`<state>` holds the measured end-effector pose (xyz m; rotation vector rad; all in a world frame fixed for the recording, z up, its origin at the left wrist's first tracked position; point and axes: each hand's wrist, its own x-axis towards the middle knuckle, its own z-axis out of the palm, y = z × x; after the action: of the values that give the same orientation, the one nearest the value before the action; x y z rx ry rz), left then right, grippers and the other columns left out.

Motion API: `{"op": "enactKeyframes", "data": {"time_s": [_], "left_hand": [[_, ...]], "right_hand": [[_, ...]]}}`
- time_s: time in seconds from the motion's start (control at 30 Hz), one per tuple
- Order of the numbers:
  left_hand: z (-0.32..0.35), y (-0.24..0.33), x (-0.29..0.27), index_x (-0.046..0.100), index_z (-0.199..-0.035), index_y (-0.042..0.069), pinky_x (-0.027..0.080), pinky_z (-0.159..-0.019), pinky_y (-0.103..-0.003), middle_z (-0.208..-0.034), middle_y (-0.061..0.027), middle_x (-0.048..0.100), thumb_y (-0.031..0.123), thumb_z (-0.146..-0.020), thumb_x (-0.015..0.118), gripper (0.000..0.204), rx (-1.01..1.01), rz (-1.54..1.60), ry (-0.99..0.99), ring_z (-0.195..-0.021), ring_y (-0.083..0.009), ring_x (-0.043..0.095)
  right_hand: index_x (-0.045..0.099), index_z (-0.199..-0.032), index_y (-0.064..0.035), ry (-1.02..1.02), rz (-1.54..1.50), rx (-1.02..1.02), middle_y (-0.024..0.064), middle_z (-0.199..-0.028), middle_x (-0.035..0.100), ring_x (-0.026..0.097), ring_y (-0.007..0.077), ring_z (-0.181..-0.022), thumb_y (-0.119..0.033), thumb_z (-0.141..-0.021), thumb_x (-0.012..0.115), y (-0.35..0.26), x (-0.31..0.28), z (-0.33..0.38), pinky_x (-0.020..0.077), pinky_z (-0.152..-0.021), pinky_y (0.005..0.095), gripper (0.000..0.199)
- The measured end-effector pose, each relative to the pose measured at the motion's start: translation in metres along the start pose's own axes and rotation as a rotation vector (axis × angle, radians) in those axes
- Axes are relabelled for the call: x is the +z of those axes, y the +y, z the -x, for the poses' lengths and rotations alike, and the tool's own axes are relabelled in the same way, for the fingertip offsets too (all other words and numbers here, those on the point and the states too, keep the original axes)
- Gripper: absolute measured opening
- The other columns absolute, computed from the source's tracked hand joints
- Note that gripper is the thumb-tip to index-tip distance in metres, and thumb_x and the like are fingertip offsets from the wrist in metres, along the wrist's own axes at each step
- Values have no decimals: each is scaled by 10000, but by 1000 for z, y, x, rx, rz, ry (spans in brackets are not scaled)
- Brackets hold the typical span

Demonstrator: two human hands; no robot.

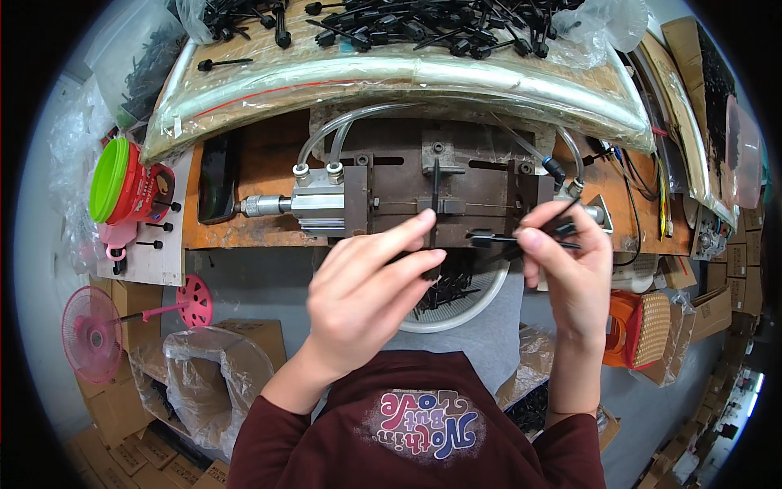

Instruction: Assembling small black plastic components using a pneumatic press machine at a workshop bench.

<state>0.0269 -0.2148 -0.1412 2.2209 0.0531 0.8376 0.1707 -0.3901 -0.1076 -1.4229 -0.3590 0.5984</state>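
Note:
My right hand (570, 269) pinches a thin black plastic rod piece (509, 240), held level in front of a small pneumatic press fixture (440, 191) on the orange workbench. A second black piece stands upright in the fixture's slot (436, 183). My left hand (371, 285) hovers just below the fixture with fingers stretched forward and apart, its fingertips near the slot; I see nothing gripped in it. Below both hands a white basket (468, 306) holds several black pieces.
A heap of black plastic pieces (407, 24) lies on plastic sheeting at the back. A red jar with a green lid (122, 183) stands at left, a pink fan (94, 330) lower left, an orange basket (639, 326) at right, cardboard boxes around.

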Motion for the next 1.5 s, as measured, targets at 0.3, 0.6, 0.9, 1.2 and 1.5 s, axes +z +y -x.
{"op": "enactKeyframes", "data": {"time_s": [0.3,0.6,0.9,1.2,1.5], "left_hand": [[12,-13,42,723,-913,64,475,-731,-298,-1197,-47,701,68,-738,734,175,131,-473,-107,-748,-156,653],[6,-15,42,728,-926,67,502,-634,-256,-1186,-59,705,59,-713,749,214,69,-434,-129,-652,-147,658],[6,-14,41,731,-939,73,514,-603,-259,-1190,-62,702,44,-677,773,267,40,-420,-140,-644,-153,674],[5,-13,37,727,-970,61,522,-611,-254,-1186,-72,703,49,-684,785,292,23,-419,-180,-643,-139,671],[-4,12,6,750,-1023,15,569,-706,-305,-1041,-122,738,49,-703,822,329,-31,429,-269,-875,-229,725]], "right_hand": [[640,-951,17,67,-32,-67,81,-813,663,577,88,-576,40,-818,730,2,-8,12,449,-509,202,162],[637,-933,19,68,-76,-62,88,-818,664,570,84,-567,41,-816,728,8,-12,14,451,-494,197,151],[634,-931,24,47,-99,-54,95,-829,665,567,84,-565,30,-821,730,14,-14,15,449,-493,197,146],[627,-919,18,1,-166,-21,111,-853,667,561,79,-568,24,-822,730,15,-11,17,440,-490,197,141],[623,-917,6,-188,-292,126,96,-843,670,566,67,-583,11,-842,719,22,-7,15,434,-494,189,123]]}}
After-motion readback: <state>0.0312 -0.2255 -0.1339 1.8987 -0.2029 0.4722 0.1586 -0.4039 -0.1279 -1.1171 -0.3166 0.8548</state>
